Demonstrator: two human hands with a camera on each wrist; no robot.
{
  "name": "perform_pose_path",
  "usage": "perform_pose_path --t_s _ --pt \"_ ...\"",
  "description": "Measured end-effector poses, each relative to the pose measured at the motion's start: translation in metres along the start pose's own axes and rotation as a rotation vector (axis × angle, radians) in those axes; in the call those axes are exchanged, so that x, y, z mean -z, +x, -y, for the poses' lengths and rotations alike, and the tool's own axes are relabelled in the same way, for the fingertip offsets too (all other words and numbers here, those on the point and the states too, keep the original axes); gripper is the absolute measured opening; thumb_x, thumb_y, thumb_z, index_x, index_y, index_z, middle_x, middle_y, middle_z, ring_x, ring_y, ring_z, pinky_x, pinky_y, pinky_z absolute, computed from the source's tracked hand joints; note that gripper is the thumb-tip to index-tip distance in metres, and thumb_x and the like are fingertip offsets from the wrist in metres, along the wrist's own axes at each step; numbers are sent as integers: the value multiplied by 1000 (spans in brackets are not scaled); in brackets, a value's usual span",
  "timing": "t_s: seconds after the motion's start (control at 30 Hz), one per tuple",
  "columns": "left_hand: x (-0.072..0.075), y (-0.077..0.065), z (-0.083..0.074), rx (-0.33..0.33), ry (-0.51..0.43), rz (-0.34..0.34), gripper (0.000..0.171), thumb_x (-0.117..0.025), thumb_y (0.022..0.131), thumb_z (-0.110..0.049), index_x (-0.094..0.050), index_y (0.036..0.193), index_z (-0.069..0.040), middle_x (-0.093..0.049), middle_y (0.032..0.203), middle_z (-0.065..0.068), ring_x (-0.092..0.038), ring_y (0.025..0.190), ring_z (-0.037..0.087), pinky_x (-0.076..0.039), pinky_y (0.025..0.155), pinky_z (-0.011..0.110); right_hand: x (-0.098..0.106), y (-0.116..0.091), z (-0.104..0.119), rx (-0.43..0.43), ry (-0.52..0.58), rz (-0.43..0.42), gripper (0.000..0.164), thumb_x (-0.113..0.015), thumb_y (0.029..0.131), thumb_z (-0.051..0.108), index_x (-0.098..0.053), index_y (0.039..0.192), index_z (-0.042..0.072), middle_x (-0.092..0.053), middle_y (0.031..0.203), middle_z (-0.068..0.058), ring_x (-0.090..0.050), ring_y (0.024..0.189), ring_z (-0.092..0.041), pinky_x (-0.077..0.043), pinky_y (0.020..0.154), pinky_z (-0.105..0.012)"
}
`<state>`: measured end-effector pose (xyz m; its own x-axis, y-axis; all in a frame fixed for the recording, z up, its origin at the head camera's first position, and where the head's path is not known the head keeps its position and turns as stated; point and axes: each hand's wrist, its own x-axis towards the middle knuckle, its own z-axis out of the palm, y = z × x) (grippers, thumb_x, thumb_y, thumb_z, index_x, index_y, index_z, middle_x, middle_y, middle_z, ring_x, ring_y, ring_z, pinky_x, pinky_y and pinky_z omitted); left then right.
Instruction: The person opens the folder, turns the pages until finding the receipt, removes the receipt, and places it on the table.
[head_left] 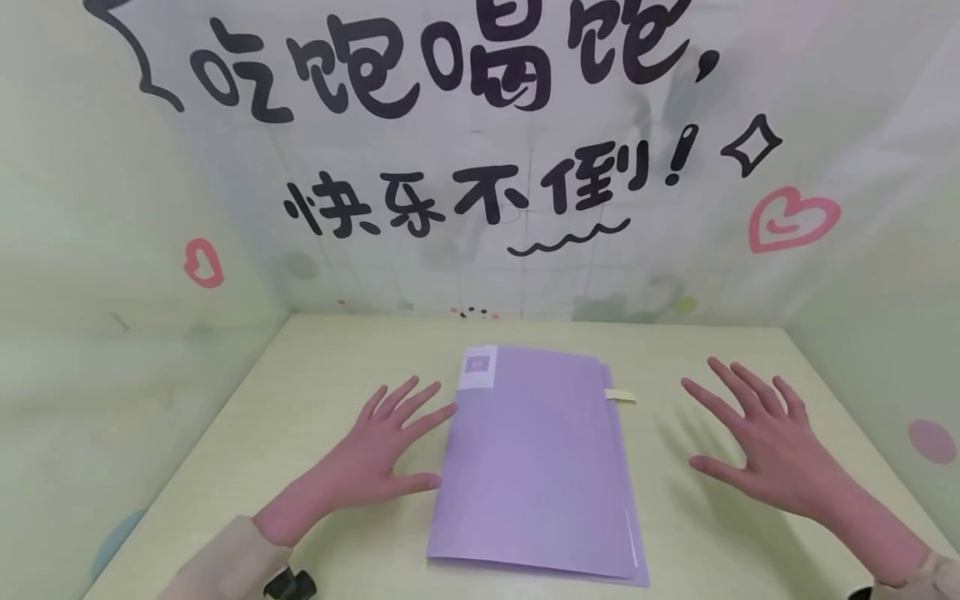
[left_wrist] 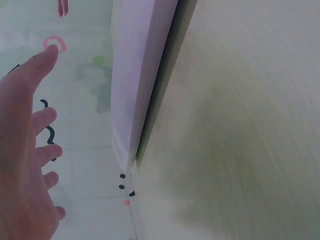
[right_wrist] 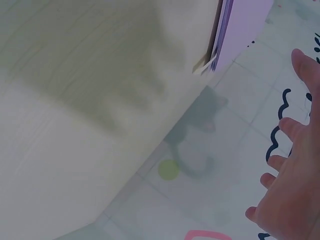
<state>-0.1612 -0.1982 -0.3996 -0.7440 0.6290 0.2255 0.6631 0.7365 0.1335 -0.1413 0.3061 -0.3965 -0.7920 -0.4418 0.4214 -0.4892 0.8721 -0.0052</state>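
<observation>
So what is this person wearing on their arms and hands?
Both hands, the left hand and right hand, are bare: no gloves or rings show. Each arm ends in a beige sleeve cuff. A small black fitting sits at the left wrist.

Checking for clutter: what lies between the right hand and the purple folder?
Only bare tabletop lies between the right hand and the purple folder, apart from a small yellowish tab sticking out of the folder's edge; the head view shows this.

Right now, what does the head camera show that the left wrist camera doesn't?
Only the head view shows the right hand, the yellow tab at the folder's edge, and the folder's white label. Only the left wrist view shows the folder's thickness edge-on against the table. Both show the purple folder and the open left hand, fingers spread.
</observation>
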Motion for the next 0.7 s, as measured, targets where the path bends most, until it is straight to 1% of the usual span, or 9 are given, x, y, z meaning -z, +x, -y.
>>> perform_pose_path --t_s 0.17,0.27,0.33,0.43,0.57,0.7 --pt "-7 -1 -20 -72 -32 -13 85 -72 81 -56 -36 153 -27 -30 163 6 -26 150 39 -27 115 67 -2 1 5 10 25 2 91 -77 76 52 -35 153 27 -26 162 -11 -23 147 -33 -9 117 -65" --pt "-15 -2 -30 -115 -46 -15 85 -72 81 -57 -37 153 -27 -33 161 7 -30 148 38 -32 114 63 -4 1 8 8 41 11 91 -77 77 53 -35 153 26 -27 161 -11 -24 146 -33 -13 114 -66" --pt "-21 -4 -35 -132 -55 -10 86 -72 81 -58 -36 153 -28 -35 161 6 -31 148 36 -34 114 60 -7 1 11 7 56 17 91 -77 77 52 -35 153 26 -28 161 -11 -25 146 -33 -15 112 -67" --pt "-29 -7 -42 -144 -65 5 86 -71 80 -60 -36 153 -29 -36 160 6 -32 148 34 -36 113 56 -12 1 15 4 81 32 90 -77 78 51 -35 154 25 -29 161 -11 -26 145 -34 -17 112 -66" --pt "-35 -11 -51 -143 -85 39 85 -69 81 -62 -36 153 -30 -35 161 3 -33 148 31 -38 113 54 -20 -1 22 9 113 60 90 -76 80 50 -34 154 24 -29 161 -10 -29 143 -36 -19 112 -64" --pt "-40 -15 -57 -144 -72 68 85 -66 82 -65 -35 153 -30 -34 161 2 -34 148 29 -40 112 52 -30 -3 29 24 136 88 88 -75 81 50 -34 154 22 -30 161 -10 -31 141 -37 -22 109 -61"
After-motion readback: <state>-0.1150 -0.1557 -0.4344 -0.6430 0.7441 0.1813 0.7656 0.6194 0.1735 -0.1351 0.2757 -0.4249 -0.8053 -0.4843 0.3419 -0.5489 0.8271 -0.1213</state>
